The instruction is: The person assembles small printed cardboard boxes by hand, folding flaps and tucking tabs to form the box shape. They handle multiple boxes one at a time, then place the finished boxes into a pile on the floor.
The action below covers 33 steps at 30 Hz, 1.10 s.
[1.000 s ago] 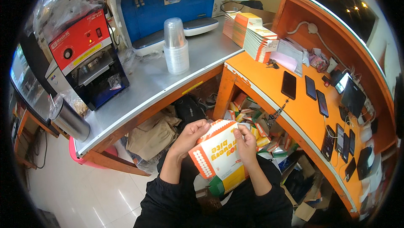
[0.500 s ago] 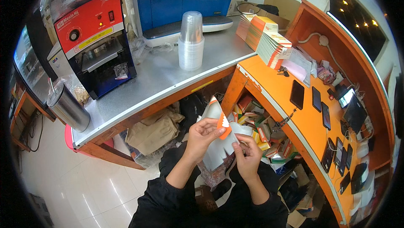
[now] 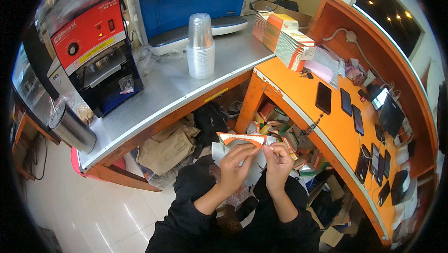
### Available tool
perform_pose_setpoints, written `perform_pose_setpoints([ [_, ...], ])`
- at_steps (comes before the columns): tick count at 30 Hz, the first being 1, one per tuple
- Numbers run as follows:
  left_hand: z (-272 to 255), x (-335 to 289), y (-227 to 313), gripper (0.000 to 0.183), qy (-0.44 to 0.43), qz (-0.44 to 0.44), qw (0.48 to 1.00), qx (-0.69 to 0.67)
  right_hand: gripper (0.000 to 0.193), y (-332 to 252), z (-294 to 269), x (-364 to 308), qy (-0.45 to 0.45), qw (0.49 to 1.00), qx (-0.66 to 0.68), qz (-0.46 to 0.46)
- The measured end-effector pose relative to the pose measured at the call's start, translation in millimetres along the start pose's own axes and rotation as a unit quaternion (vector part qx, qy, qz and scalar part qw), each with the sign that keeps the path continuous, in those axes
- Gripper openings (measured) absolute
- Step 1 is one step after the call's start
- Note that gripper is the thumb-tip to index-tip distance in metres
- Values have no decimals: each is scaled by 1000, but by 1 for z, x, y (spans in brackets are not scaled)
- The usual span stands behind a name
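Observation:
Both hands hold a thin cardboard food carton, partly folded, above my lap. Its orange edge with a white wavy pattern faces up, and white panels hang below. My left hand pinches the orange edge near its middle, fingers bent round the card. Close beside it, my right hand grips the carton's right corner between thumb and fingers. Part of the carton is hidden behind both hands.
A steel counter bears a red cup sealer, a stack of plastic cups and a steel tumbler. Several phones and flat carton stacks lie on the orange desk. Folded cartons pile up underneath.
The carton has turned from upright and pointed to nearly level, its orange edge now running across. Both hands have turned with it, and the right hand has come up closer to the left.

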<state>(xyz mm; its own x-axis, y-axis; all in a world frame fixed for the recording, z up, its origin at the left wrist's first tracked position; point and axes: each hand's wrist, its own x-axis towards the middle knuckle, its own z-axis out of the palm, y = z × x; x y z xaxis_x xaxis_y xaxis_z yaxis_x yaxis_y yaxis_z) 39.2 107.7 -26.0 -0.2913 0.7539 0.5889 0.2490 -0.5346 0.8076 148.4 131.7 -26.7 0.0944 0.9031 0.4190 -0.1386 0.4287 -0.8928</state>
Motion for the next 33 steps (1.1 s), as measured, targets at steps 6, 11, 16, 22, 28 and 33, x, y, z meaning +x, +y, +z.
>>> perform_pose_setpoints([
  [6, -4, 3, -6, 13, -52, -55, 996, -41, 7, 5, 0, 0, -9, 998, -24, -58],
  [11, 2, 3, -12, 13, 24, -124, 978, -167, 17, -2, 4, -9, -46, 980, -176, -79],
  [16, 3, 4, -13, 17, -9, -137, 979, -149, 45, -6, 20, -24, -128, 957, -243, -90],
  [22, -2, 8, -17, 27, 12, -162, 967, -196, 46, -4, 5, -8, -211, 943, -244, -84],
  [28, -10, 3, -18, 21, -128, -211, 911, -330, 46, 1, -1, 6, -93, 968, -211, -96],
  [33, -6, 2, -9, 24, -104, -221, 932, -267, 37, 6, -8, 1, -131, 976, -163, 61],
])
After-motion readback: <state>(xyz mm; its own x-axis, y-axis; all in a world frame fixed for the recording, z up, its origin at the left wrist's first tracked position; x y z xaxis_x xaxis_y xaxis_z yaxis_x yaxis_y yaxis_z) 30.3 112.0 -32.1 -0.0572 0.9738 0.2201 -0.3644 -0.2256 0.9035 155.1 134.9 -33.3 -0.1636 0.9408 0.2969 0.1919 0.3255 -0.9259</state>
